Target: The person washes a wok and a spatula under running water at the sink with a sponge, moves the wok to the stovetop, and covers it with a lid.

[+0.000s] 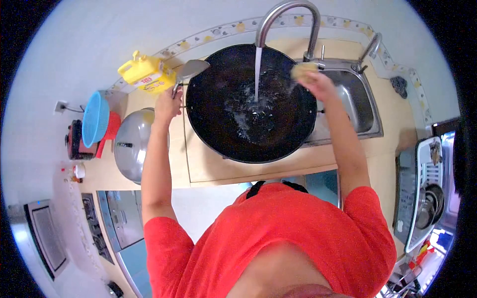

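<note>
A large black wok [218,119] sits on the counter under the running faucet [288,6], and water splashes in its middle. To the wok's left, my left hand [168,105] is closed around the handle of a metal wok spatula [193,68], whose blade reaches over the wok's rim. Just behind that hand stands a yellow jug [147,72]. My right hand [320,85] grips a yellowish scrubbing pad [304,72], smeared by motion, above the wok's right rim. Exactly what kind of pad it is cannot be made out.
A steel sink [355,102] lies right of the wok. At the left are a large metal lid [133,145], a blue basket [96,119] and a red colander [112,130]. A dish rack [422,164] with metal bowls stands far right. A dark scrubber [399,86] lies by the wall.
</note>
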Tool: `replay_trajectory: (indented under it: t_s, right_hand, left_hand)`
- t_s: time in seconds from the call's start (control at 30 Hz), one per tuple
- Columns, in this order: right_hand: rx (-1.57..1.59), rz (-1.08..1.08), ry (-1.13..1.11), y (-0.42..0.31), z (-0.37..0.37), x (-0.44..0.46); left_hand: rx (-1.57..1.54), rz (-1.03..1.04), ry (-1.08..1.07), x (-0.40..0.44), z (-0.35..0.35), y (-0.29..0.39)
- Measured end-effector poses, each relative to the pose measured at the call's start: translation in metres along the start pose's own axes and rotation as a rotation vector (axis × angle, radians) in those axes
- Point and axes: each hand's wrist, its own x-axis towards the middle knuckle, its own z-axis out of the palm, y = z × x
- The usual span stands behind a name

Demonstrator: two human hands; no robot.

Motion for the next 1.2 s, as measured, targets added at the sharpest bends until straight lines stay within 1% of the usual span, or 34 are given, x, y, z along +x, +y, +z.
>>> replay_trajectory:
  t_s: [0.07, 0.1, 0.2, 0.23, 0.27, 0.33, 0.37, 0.43, 0.47, 0.5, 0.53, 0.57, 0.67, 0.7, 0.8, 0.83, 0.9, 0.97, 1.03, 1.1, 1.13, 1.2]
  right_hand:
    - [0.020, -0.079, 0.117, -0.031, -0.042, 0.000]
    - [0.036, -0.119, 0.187, -0.041, -0.045, -0.005]
    - [-0.729, 0.016, 0.757, -0.049, -0.029, -0.038]
    - [-0.794, 0.033, 0.663, -0.044, -0.057, -0.030]
    - [-0.860, 0.051, 0.570, -0.032, -0.103, -0.015]
    - [-0.876, 0.123, 0.589, -0.004, -0.139, -0.004]
    - [-0.883, 0.173, 0.526, -0.001, -0.134, -0.008]
    - [-0.889, 0.268, 0.397, 0.006, -0.118, -0.016]
    - [-0.838, 0.251, 0.398, 0.011, -0.106, -0.020]
    - [-0.924, 0.194, 0.401, 0.018, -0.117, -0.015]
    - [-1.010, 0.130, 0.404, 0.027, -0.127, -0.009]
    - [-1.096, 0.066, 0.406, 0.033, -0.135, -0.004]
    - [-1.063, 0.047, 0.432, 0.024, -0.106, -0.035]
    - [-1.046, 0.051, 0.445, 0.016, -0.091, -0.053]
    - [-1.063, -0.128, 0.396, -0.005, -0.087, -0.099]
    - [-1.070, -0.161, 0.342, -0.017, -0.079, -0.117]
    - [-1.093, -0.096, 0.531, -0.040, -0.014, -0.161]
    - [-1.069, -0.073, 0.515, -0.047, -0.020, -0.179]
    - [-1.045, -0.021, 0.503, -0.047, -0.019, -0.195]
    - [-1.023, 0.069, 0.486, -0.034, -0.018, -0.206]
    - [-1.045, 0.100, 0.534, -0.020, -0.020, -0.206]
    - [-0.960, 0.142, 0.408, 0.008, -0.025, -0.202]
  left_hand:
    - [-0.118, -0.049, 0.118, 0.002, 0.001, -0.020]
    - [-0.173, -0.069, 0.174, 0.002, 0.001, -0.027]
    - [-0.292, -0.161, 0.178, 0.016, 0.008, -0.055]
    - [-0.340, -0.195, 0.175, 0.022, 0.013, -0.066]
    - [-0.370, -0.245, 0.146, 0.024, 0.015, -0.068]
    - [-0.465, -0.306, 0.121, 0.030, 0.025, -0.074]
    - [-0.511, -0.337, 0.109, 0.032, 0.030, -0.077]
    - [-0.598, -0.305, 0.125, 0.031, 0.040, -0.077]
    - [-0.615, -0.298, 0.125, 0.032, 0.043, -0.076]
    - [-0.633, -0.288, 0.127, 0.033, 0.044, -0.073]
    - [-0.526, -0.275, 0.173, 0.034, 0.046, -0.069]
    - [-0.495, -0.234, 0.151, 0.038, 0.048, -0.077]
    - [-0.514, -0.072, 0.240, 0.061, 0.070, -0.104]
    - [-0.525, -0.074, 0.205, 0.062, 0.071, -0.106]
    - [-0.568, -0.108, 0.089, 0.057, 0.082, -0.106]
    - [-0.589, -0.135, 0.058, 0.053, 0.086, -0.104]
    - [-0.629, -0.184, -0.001, 0.045, 0.089, -0.099]
    - [-0.662, -0.222, -0.055, 0.036, 0.086, -0.097]
    - [-0.650, -0.271, -0.123, 0.026, 0.063, -0.088]
    - [-0.539, -0.250, -0.120, 0.023, 0.038, -0.089]
    - [-0.530, -0.243, -0.110, 0.022, 0.024, -0.093]
    - [-0.499, -0.217, -0.075, 0.015, -0.011, -0.089]
